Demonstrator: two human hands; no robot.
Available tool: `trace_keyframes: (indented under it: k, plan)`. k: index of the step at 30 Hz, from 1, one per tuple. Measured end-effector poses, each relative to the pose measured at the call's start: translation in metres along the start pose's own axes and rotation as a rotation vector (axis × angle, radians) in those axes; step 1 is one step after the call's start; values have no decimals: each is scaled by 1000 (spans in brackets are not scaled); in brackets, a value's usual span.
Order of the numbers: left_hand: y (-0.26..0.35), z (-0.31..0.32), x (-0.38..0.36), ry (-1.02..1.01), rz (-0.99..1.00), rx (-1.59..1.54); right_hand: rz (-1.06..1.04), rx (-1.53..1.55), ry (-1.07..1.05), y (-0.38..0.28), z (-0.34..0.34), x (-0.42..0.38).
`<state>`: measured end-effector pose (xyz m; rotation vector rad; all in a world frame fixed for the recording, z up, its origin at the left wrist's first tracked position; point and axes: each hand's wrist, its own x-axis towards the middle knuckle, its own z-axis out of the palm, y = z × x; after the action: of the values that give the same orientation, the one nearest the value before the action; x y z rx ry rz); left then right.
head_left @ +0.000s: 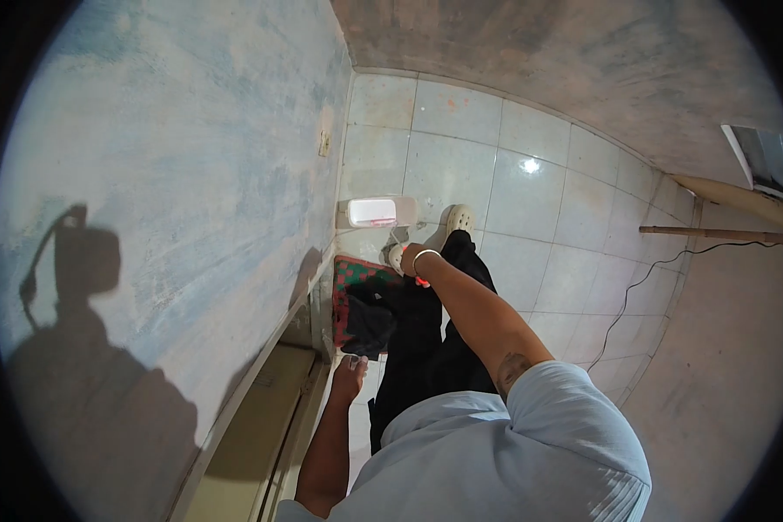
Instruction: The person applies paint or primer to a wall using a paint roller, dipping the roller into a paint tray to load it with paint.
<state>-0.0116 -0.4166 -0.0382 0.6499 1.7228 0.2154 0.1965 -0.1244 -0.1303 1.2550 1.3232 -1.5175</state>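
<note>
My right hand (415, 259), with a pale bangle at the wrist, reaches down in front of my legs. Its fingers are closed, and a small red-orange part (422, 281) shows just below them; the rest of what it grips is hidden. Just beyond this hand, a white tub-like container (372, 212) with pinkish marks inside rests on the floor by the wall. Lower down on the left, my left hand (350, 378) hangs near a dark cloth (370, 320), its fingertips drawn together around something small and pale.
A red and green patterned mat (344, 278) lies partly under the dark cloth, beside my legs. My pale clog (460, 219) stands on white floor tiles (531, 252). A wall (191, 174) rises close on the left. A black cable (625, 300) and a wooden stick (713, 233) are at right.
</note>
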Motion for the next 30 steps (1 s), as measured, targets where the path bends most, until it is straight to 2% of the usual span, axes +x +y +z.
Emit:
trace_keyframes:
  k: [1, 2, 4, 7, 10, 13, 16, 17, 18, 20, 23, 24, 25, 26, 30]
  plan:
    - [-3, -2, 1, -27, 112, 115, 7, 16, -11, 1, -1, -11]
    - [-5, -1, 5, -26, 122, 114, 12, 33, -24, 2, -2, -21]
    - [-1, 0, 13, -10, -98, -41, 73, 123, 15, 3, -1, -23]
    - [14, -3, 15, 35, -95, 81, 68, 111, -3, 8, -1, -14]
    - [9, -4, 20, 35, -63, 66, 110, 228, 7, 11, -4, 4]
    - [23, -4, 10, 15, -67, 39, -93, -97, 100, 12, -10, 16]
    - [31, -4, 5, 1, -145, -76, -102, -187, 68, 10, -22, 6]
    - [25, -4, 7, -1, -142, -78, 28, -97, 60, 7, -24, -6]
    - [9, -4, 11, 15, -109, -65, 29, -100, 67, 10, -22, -1]
    - [-17, -2, 21, 27, -72, -57, -162, -308, 103, 26, -17, 16]
    - [-20, -3, 26, 21, -32, -100, -269, -483, 157, 31, -25, 1]
    - [4, -6, 19, 32, -52, -42, -268, -485, 158, 32, -28, 1]
    - [16, -8, 15, 44, -76, 18, -174, -356, 131, 34, -29, 1]
    - [16, -8, 15, 44, -80, 18, -80, -225, 101, 35, -30, 2]
    - [-1, -6, 22, 32, -88, -9, 0, -129, 54, 25, -46, -17]
